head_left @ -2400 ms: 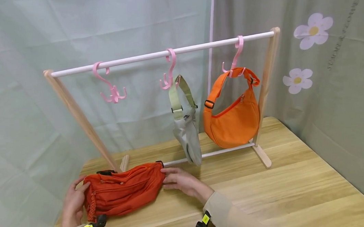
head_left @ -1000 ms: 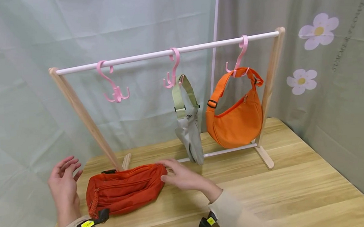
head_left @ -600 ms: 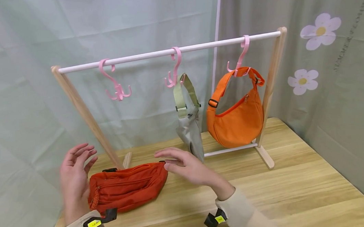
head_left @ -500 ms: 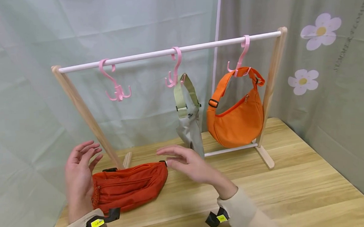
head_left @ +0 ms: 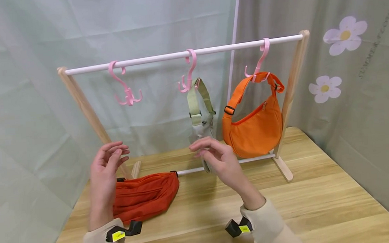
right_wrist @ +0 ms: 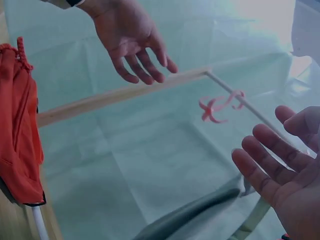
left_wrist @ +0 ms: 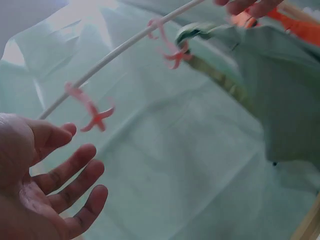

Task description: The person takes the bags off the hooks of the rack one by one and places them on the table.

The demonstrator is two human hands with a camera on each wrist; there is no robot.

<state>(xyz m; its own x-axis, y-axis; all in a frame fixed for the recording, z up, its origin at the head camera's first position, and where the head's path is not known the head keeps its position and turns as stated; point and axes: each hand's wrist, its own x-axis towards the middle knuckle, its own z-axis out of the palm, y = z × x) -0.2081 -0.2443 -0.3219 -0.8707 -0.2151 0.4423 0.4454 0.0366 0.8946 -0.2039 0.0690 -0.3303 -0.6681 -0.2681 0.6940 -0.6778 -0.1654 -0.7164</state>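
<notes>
Both hands are raised in the air with nothing in them. In the head view my left hand (head_left: 106, 172) overlaps the left end of a rust-red waist bag (head_left: 145, 197) lying on the table. Its fingers are loosely bent, also in the left wrist view. My right hand (head_left: 223, 166) is up in front of a grey bag (head_left: 202, 129), covering part of its lower half. Relaxed, spread fingers (right_wrist: 272, 150) show in the right wrist view. The grey bag hangs by its pale green strap (head_left: 193, 103) from the middle pink hook (head_left: 189, 76).
A rack with a white top rod (head_left: 151, 59) and wooden posts (head_left: 84, 105) stands on the wooden table (head_left: 317, 203). Its left pink hook (head_left: 128, 97) is bare. An orange bag (head_left: 256, 133) hangs on the right pink hook (head_left: 262, 59). Curtains (head_left: 355, 109) surround the table.
Both hands have let go of the rust-red waist bag and lifted; the left moved rightward and up, the right rightward and up. The bag stays on the table.
</notes>
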